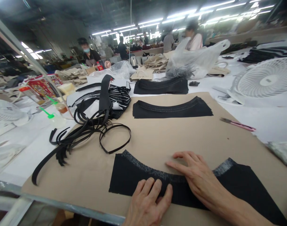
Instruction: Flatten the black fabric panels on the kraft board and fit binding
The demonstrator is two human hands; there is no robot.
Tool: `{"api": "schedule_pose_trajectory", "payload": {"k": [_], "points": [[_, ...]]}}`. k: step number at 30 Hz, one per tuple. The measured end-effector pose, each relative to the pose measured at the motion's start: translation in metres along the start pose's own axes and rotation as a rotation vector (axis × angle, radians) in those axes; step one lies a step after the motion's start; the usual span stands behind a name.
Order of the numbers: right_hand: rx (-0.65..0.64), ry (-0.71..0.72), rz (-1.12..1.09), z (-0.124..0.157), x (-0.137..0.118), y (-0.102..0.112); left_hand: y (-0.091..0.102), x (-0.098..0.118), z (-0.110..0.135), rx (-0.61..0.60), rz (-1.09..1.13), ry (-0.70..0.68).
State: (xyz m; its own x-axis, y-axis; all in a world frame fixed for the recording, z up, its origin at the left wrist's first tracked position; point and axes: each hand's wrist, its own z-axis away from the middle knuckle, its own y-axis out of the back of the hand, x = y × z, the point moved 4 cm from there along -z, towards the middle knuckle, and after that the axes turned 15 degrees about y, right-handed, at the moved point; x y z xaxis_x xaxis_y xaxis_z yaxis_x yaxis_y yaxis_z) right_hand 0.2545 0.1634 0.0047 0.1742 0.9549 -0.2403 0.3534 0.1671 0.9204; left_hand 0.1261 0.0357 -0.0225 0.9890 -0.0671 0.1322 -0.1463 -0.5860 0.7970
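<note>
A curved black fabric piece (242, 185) with a grey speckled upper edge lies on brown paper (171, 135) at the near edge of the table. My left hand (149, 201) rests flat on its lower middle, fingers together and stretched out. My right hand (195, 175) lies flat across the curved upper edge, fingers spread and pointing left. Neither hand grips anything.
A second curved black piece (171, 110) and a third (161, 86) lie farther back. Black strips (87, 128) tangle at left. Pink-handled scissors (239, 124), white fans (263, 80) (7, 113), a plastic bag (195, 61), and seated people lie beyond.
</note>
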Motion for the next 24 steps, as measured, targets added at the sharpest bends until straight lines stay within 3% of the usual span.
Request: {"api": "schedule_pose_trajectory", "payload": {"k": [5,9,11,14,17,24], "points": [[-0.069,0.145,-0.051,-0.008,-0.009,-0.003,-0.004,0.0,0.002,0.002,-0.001,0.02],[0.027,0.045,0.041,-0.006,0.0,0.005,-0.003,-0.001,0.001,-0.005,0.007,0.022],[0.059,0.065,0.043,-0.001,0.0,0.008,-0.002,-0.002,0.001,-0.002,0.008,0.023],[-0.007,0.174,-0.034,0.002,-0.013,0.006,-0.001,-0.001,0.002,-0.029,-0.018,0.002],[-0.057,0.175,-0.08,-0.007,-0.026,0.002,-0.002,0.001,0.002,-0.044,-0.048,-0.019],[-0.047,0.117,-0.109,-0.038,-0.023,-0.012,0.001,0.004,-0.004,0.179,-0.011,0.06]]}}
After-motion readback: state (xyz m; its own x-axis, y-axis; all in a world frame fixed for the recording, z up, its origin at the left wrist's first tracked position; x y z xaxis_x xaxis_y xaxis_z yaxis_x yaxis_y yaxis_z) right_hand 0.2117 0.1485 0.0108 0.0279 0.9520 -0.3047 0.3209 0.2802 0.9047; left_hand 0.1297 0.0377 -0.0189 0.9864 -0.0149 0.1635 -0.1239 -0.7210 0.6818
